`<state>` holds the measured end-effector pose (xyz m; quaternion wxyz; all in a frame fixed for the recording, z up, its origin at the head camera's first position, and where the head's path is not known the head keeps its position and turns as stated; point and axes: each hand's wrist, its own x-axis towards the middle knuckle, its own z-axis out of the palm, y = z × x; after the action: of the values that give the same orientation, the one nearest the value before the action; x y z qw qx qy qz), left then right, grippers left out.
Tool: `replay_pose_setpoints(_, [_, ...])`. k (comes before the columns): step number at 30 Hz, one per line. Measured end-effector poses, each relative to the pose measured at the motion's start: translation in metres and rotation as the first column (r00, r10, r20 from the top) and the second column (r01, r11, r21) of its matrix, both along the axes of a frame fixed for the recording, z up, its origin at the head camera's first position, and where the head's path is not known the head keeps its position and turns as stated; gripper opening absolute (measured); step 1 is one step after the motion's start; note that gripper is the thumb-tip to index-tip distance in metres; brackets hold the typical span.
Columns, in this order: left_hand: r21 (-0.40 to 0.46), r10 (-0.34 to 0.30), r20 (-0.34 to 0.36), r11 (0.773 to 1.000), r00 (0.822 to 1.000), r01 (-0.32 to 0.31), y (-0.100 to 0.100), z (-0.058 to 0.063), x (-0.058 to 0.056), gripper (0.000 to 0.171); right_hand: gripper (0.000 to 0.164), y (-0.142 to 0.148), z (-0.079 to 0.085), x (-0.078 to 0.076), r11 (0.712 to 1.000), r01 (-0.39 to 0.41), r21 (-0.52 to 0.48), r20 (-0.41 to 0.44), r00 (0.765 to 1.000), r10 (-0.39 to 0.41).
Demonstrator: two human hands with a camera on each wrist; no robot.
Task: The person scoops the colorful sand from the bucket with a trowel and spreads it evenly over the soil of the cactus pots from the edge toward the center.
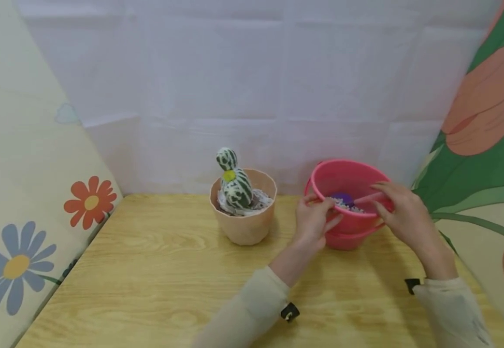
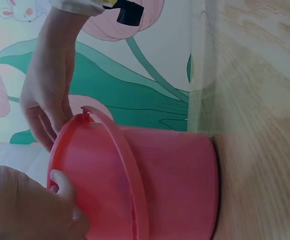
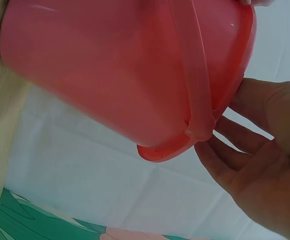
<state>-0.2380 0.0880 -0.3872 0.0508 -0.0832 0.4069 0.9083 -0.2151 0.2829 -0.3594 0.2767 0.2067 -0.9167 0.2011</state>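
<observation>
A pink bucket stands on the table towards the right, its swing handle hanging down along its near side. My left hand grips the front left of its rim; in the left wrist view the left thumb shows at the rim. On the right side of the rim, my right hand holds it, with several fingers outside the wall in the right wrist view. Inside lie small pale pieces and a purple thing. A pink bar runs from the purple thing towards the right hand; whether the fingers touch it I cannot tell.
Left of the bucket, a peach flowerpot holds a green-and-white striped cactus figure with a yellow flower, set in crumpled pale paper. The wood-grain table meets a white cloth backdrop. Flower-patterned panels flank both sides.
</observation>
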Motion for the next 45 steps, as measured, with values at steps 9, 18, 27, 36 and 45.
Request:
replay_pose_setpoints(9, [0.060, 0.014, -0.005, 0.998, 1.000, -0.014, 0.002, -0.007, 0.001, 0.047, 0.039, -0.001, 0.003, 0.004, 0.999, -0.033, 0.040, -0.037, 0.999, 0.034])
replay_pose_setpoints(18, [0.083, 0.008, 0.000, 0.997, 1.000, -0.008, -0.003, -0.005, -0.009, 0.045, 0.038, -0.002, 0.039, -0.027, 0.952, -0.118, 0.283, 0.205, 0.977, 0.060])
replay_pose_setpoints(27, [0.096, 0.001, 0.025, 0.995, 1.000, -0.003, -0.005, -0.006, -0.010, 0.044, 0.035, 0.001, 0.035, -0.057, 0.924, -0.179, 0.339, 0.408, 0.913, 0.027])
replay_pose_setpoints(36, [0.100, -0.004, 0.005, 0.995, 1.000, 0.003, -0.004, -0.008, -0.009, 0.040, 0.012, 0.000, 0.030, -0.072, 0.900, -0.273, 0.339, 0.545, 0.837, 0.049])
replay_pose_setpoints(45, [0.102, 0.007, 0.001, 0.995, 1.000, -0.007, -0.005, -0.009, -0.008, 0.040, 0.012, 0.000, 0.031, -0.086, 0.887, -0.358, 0.293, 0.650, 0.754, 0.090])
